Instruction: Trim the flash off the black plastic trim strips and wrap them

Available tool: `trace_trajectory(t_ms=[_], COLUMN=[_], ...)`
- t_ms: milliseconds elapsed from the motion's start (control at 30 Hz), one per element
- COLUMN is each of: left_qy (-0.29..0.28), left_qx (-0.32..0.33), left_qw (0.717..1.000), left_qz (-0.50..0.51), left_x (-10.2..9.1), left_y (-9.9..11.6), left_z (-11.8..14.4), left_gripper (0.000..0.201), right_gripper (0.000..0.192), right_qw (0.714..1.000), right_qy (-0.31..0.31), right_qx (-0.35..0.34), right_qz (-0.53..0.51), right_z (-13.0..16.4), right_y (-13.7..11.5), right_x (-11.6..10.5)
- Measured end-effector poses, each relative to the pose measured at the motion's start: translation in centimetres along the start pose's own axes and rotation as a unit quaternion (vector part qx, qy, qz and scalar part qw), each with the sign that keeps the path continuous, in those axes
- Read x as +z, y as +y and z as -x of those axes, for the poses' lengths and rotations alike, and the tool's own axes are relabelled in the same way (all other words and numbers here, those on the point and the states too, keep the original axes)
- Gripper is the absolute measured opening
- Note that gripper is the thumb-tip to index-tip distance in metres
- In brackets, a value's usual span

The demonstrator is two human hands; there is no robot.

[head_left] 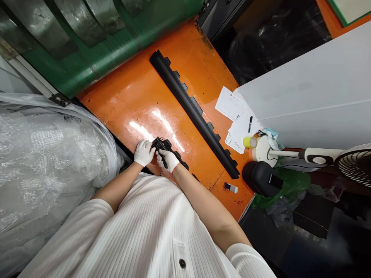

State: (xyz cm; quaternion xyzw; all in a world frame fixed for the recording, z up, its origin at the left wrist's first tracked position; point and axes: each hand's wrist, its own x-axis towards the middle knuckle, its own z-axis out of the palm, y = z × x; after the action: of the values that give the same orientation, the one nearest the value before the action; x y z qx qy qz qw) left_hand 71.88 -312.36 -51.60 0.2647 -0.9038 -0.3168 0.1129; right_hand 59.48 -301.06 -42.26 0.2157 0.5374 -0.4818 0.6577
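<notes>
Both my hands wear white gloves and meet at the near edge of an orange table (136, 104). My left hand (143, 152) grips the end of a long black plastic part (166, 148) that runs toward my body on the right. My right hand (168, 159) is closed on the same part just beside it, with something thin and dark between its fingers that I cannot make out. A second, longer black plastic strip (197, 112) with notched tabs lies diagonally across the table, apart from both hands.
Sheets of paper (236, 119) with a black pen (250, 123) lie at the table's right edge. A small metal clip-like piece (230, 187) sits near the front corner. A fan (356, 164), yellow tape roll (249, 142) and bagged bubble wrap (43, 162) stand around.
</notes>
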Motion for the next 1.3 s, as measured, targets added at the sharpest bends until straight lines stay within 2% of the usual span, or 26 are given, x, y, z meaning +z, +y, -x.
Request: trace_trajectory(t_ms=[300, 467, 600, 667, 767, 867, 967, 1000, 1033, 1067, 1100, 1133, 1167, 1200, 1233, 1267, 1300], left_qy=[0.002, 0.018, 0.033, 0.030, 0.021, 0.033, 0.065, 0.050, 0.005, -0.069, -0.169, -0.266, -0.338, -0.384, -0.406, -0.412, -0.411], left_qx=[-0.016, -0.026, -0.046, -0.066, -0.087, -0.101, -0.112, -0.081, -0.020, 0.065, 0.165, 0.252, 0.311, 0.345, 0.360, 0.365, 0.364], left_qw=[0.999, 0.999, 0.998, 0.996, 0.995, 0.994, 0.991, 0.995, 1.000, 0.996, 0.972, 0.930, 0.886, 0.852, 0.832, 0.824, 0.823], left_qz=[0.033, 0.039, 0.038, 0.045, 0.051, 0.039, 0.013, 0.010, 0.009, 0.002, -0.011, -0.036, -0.065, -0.092, -0.116, -0.133, -0.147], left_x=[-0.4, -0.9, -1.5, -1.7, -2.0, -2.6, -3.0, -2.9, -2.5, -1.9, -1.0, 0.1, 1.1, 2.1, 2.8, 3.2, 3.2], left_y=[-0.1, 0.5, 1.7, 2.2, 2.9, 3.8, 6.6, 8.2, 10.0, 12.1, 14.3, 16.4, 18.4, 20.1, 21.4, 22.2, 22.6], left_z=[-0.1, 0.0, -0.5, -1.1, -2.5, -4.0, -5.0, -5.0, -4.8, -4.3, -3.7, -3.0, -2.4, -1.8, -1.5, -1.5, -1.8], left_gripper=[0.014, 0.010, 0.024, 0.022, 0.017, 0.031, 0.049, 0.048, 0.042, 0.033, 0.026, 0.029, 0.031, 0.027, 0.019, 0.013, 0.016], right_gripper=[0.026, 0.019, 0.022, 0.024, 0.023, 0.021, 0.022, 0.023, 0.024, 0.023, 0.023, 0.023, 0.023, 0.024, 0.025, 0.026, 0.029], right_qw=[0.999, 0.996, 0.996, 0.994, 0.987, 0.974, 0.959, 0.954, 0.950, 0.945, 0.941, 0.937, 0.933, 0.930, 0.927, 0.926, 0.925], right_qy=[-0.041, -0.091, -0.058, -0.033, 0.006, 0.034, 0.041, 0.039, 0.036, 0.032, 0.029, 0.027, 0.025, 0.024, 0.023, 0.022, 0.021], right_qx=[-0.002, 0.003, -0.036, -0.062, -0.097, -0.131, -0.167, -0.179, -0.190, -0.202, -0.214, -0.225, -0.237, -0.248, -0.259, -0.268, -0.277], right_qz=[0.022, -0.004, -0.058, -0.084, -0.130, -0.180, -0.225, -0.237, -0.247, -0.256, -0.262, -0.267, -0.270, -0.270, -0.269, -0.266, -0.261], right_z=[-0.5, 1.3, 3.6, 4.9, 7.1, 9.4, 11.5, 12.1, 12.6, 13.0, 13.3, 13.5, 13.6, 13.7, 13.8, 14.0, 14.2], right_y=[-0.5, -0.6, -0.5, 0.2, 2.8, 6.3, 9.3, 10.0, 10.6, 11.1, 11.4, 11.6, 11.6, 11.6, 11.5, 11.3, 11.2], right_x=[1.2, -0.3, -4.2, -6.9, -11.0, -14.6, -17.3, -18.0, -18.6, -19.2, -19.7, -20.1, -20.5, -20.9, -21.3, -21.7, -22.2])
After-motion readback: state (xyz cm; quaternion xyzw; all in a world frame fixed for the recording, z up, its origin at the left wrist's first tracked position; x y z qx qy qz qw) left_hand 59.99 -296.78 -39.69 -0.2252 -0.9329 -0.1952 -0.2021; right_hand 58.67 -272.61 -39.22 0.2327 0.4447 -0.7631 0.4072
